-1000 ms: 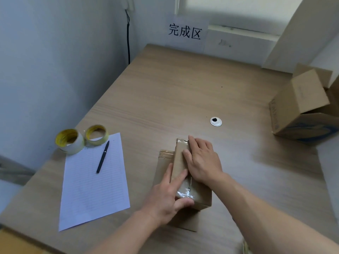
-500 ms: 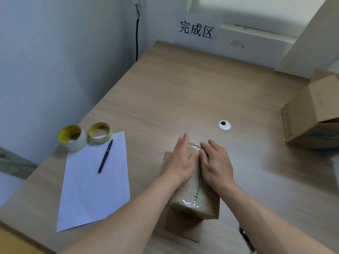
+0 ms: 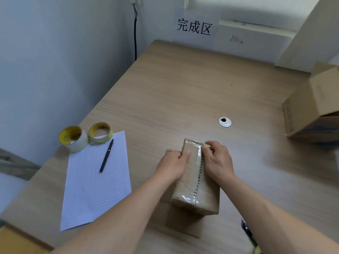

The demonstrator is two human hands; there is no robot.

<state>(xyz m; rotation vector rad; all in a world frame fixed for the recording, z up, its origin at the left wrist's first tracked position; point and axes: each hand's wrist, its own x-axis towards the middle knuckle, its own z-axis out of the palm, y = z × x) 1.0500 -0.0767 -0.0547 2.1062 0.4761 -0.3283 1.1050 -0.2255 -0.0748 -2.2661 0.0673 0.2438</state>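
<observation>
I'm sealing the box (image 3: 187, 180): my left hand (image 3: 174, 163) and right hand (image 3: 218, 162) both clasp its far end. Next, I'd press the tape (image 3: 189, 199) flat.

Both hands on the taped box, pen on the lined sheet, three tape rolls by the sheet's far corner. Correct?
Wrong on the count: the head view shows two, a bigger tape roll and a smaller tape roll, not three. The rest holds: left hand and right hand grip the taped box, and the pen lies on the lined sheet.
</observation>
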